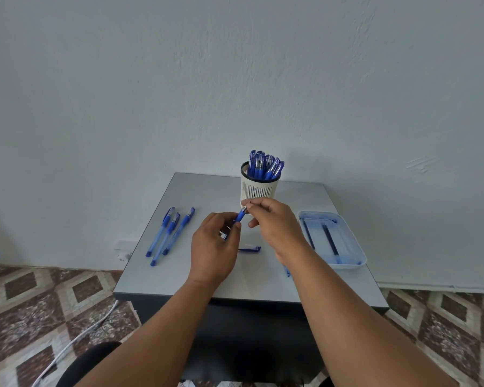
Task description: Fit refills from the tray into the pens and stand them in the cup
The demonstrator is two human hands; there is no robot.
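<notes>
Hands: left (213, 244), right (271, 219), both grip one pen (239, 217); three pens (169, 236) loose; two refills (329, 241) in tray (347, 265).

Grey worktop (207, 277) against a pale textured wall (179, 79). Patterned diamond floor tiles (39, 303) on both sides. White cable (76, 342) across the left floor, white socket (122, 254) low on the left wall. Dark rounded seat (90, 358) at the near edge.
</notes>
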